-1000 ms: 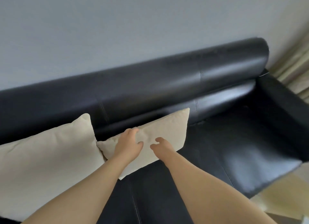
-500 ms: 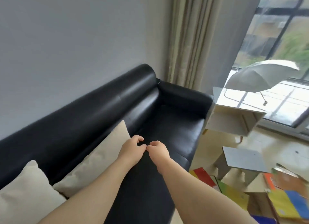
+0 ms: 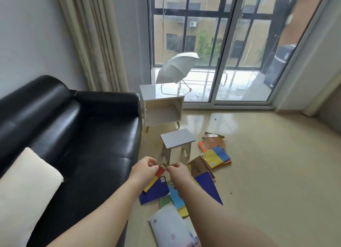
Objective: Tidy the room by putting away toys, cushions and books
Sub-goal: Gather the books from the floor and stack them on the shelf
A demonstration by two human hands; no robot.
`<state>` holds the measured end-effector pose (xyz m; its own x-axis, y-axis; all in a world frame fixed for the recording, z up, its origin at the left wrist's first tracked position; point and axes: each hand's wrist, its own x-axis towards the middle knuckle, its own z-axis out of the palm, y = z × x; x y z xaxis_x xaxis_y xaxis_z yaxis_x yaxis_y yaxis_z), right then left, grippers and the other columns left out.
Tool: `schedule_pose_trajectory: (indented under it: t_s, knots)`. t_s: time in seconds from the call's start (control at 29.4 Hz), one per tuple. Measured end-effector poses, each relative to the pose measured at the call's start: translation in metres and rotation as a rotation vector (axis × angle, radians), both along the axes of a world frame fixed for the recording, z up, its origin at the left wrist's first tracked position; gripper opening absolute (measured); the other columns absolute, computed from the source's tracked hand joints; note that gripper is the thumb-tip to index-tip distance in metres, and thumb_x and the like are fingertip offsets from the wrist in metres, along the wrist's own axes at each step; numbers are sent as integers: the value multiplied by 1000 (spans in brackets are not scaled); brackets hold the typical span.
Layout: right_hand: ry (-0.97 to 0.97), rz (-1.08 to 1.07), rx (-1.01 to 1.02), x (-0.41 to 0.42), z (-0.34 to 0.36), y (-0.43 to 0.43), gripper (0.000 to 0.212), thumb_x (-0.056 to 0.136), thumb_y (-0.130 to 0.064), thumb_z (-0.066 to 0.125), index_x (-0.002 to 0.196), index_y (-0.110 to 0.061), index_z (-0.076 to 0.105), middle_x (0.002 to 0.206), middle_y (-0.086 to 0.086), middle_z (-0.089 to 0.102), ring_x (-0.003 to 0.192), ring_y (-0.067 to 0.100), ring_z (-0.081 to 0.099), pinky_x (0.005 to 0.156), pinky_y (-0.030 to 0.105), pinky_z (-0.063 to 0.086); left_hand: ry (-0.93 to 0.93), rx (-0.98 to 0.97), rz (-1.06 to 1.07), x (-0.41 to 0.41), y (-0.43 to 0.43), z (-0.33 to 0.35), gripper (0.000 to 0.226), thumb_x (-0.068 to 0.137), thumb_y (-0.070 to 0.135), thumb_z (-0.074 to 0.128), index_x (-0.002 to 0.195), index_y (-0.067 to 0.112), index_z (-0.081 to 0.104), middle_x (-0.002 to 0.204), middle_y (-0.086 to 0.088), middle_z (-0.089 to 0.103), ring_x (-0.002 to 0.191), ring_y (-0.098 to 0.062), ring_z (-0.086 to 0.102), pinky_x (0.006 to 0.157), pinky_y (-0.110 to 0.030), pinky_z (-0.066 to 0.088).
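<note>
Gaze swung off sofa; books litter floor beside stool.

We record the cream cushion as cut off by the left and bottom edges, and the black sofa as running out of frame on the left. Both forearms cross the scattered books on the floor and cover several, so no count is possible. The white book nearest us is cut by the bottom edge. Cover lettering is too small to read. The left hand and right hand curl their fingers toward each other; whether they pinch anything, we cannot tell.
</note>
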<state>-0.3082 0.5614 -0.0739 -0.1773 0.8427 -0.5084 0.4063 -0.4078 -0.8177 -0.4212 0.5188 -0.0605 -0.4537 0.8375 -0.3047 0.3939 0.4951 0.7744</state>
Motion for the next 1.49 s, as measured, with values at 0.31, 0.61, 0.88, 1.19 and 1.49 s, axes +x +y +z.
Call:
schedule_pose_trajectory:
  t_s: [0.31, 0.61, 0.88, 1.19, 1.49]
  knots:
    - [-42, -197, -103, 176, -45, -23, 24, 90, -21, 49, 111, -13, 58, 93, 5, 54, 83, 21, 48, 70, 30, 41, -79, -124, -115, 155, -15, -45, 27, 92, 19, 52, 118, 15, 57, 119, -4, 60, 100, -17, 54, 83, -28, 44]
    - [-65, -261, -193, 174, -67, 25, 24, 91, -26, 49, 112, -19, 57, 99, 3, 56, 92, 22, 53, 72, 33, 45, -104, -146, -155, 158, 43, -65, 23, 92, 16, 50, 114, 15, 57, 112, -5, 61, 97, -17, 56, 79, -28, 46]
    - [38, -342, -167, 187, -53, 122, 15, 89, -20, 49, 101, -16, 58, 87, 0, 53, 86, 20, 51, 65, 27, 40, -39, -84, -284, 174, 156, -44, 24, 95, 18, 49, 118, 14, 56, 101, 0, 56, 86, -12, 52, 62, -17, 43]
    - [56, -339, -133, 307, -67, 290, 13, 89, -19, 49, 98, -17, 58, 83, 0, 53, 82, 21, 49, 64, 27, 39, -168, -72, -141, 279, 325, -66, 25, 93, 16, 51, 117, 14, 57, 97, -1, 59, 85, -14, 56, 70, -27, 46]
    - [3, -208, -154, 399, -48, 453, 12, 91, -16, 46, 94, -16, 57, 84, 2, 54, 83, 22, 49, 68, 28, 38, -213, -71, 26, 376, 470, -52, 22, 92, 19, 52, 113, 18, 60, 108, -6, 61, 99, -21, 57, 74, -27, 42]
